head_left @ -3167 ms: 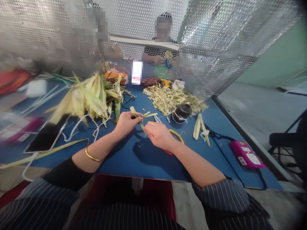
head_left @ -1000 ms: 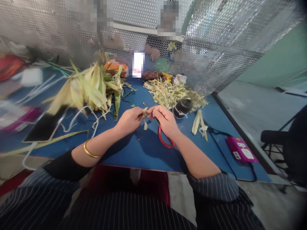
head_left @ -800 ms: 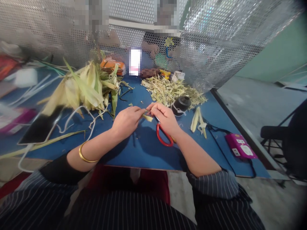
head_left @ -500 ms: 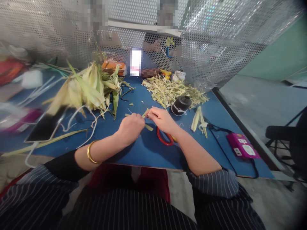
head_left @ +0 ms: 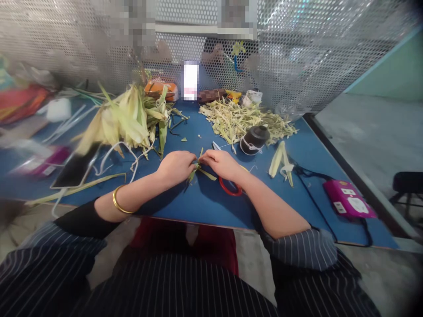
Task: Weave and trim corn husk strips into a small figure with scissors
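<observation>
Near the middle of the blue table, my left hand (head_left: pixel 176 167) is closed on one side of a small bundle of green husk strips (head_left: pixel 207 175). From the other side my right hand (head_left: pixel 223 164) pinches the same bundle, and the fingertips nearly meet. Strip ends stick out above and below the fingers. Red-handled scissors (head_left: pixel 230 188) lie partly under my right hand and wrist, their blade tip showing above it. A black thread spool (head_left: pixel 254 140) stands just beyond my right hand, with a thin thread running from it towards my fingers.
Large corn husks (head_left: pixel 127 119) are heaped at the back left, beside a dark tablet (head_left: pixel 76 169) and white cable. Cut husk pieces (head_left: pixel 228 119) form a pile at the back right. A magenta power socket (head_left: pixel 348 200) sits at the right. A lit phone (head_left: pixel 191 81) stands behind.
My left hand has turned and moved slightly left, showing more of the bundle between my hands. The scissors' blade is now visible. The whole view has shifted a little.
</observation>
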`<move>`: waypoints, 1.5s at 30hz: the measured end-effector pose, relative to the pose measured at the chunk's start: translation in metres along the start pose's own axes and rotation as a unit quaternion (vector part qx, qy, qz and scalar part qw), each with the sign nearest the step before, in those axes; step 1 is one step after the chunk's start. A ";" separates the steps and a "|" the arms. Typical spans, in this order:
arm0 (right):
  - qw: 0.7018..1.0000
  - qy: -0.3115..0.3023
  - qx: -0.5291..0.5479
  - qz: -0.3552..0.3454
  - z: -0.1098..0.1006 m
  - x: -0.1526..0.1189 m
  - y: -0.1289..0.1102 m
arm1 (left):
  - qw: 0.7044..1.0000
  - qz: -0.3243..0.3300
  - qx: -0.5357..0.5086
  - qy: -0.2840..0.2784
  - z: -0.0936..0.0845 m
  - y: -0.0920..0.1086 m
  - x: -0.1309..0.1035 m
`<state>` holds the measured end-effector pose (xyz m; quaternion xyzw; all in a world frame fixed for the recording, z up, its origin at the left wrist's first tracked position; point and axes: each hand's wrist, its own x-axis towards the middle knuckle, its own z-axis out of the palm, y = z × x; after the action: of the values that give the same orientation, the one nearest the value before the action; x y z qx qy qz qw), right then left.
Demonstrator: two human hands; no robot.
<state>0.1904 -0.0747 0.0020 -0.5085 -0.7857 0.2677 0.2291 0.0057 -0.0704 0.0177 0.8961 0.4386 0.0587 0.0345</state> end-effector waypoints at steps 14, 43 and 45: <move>0.991 -0.062 -0.074 -0.093 0.003 -0.007 -0.009 | 0.996 0.008 -0.091 -0.007 0.005 -0.027 0.001; 0.995 -0.075 -0.008 -0.064 -0.005 -0.007 -0.009 | 0.677 -0.167 -0.692 -0.187 0.018 -0.044 0.028; 0.995 -0.060 0.029 -0.076 -0.004 -0.006 -0.006 | 0.656 -0.163 -0.712 -0.191 0.019 -0.044 0.027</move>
<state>0.1912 -0.0815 0.0080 -0.4234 -0.8264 0.3019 0.2160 -0.0102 -0.0224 -0.0045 0.5034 0.3852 0.1735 0.7537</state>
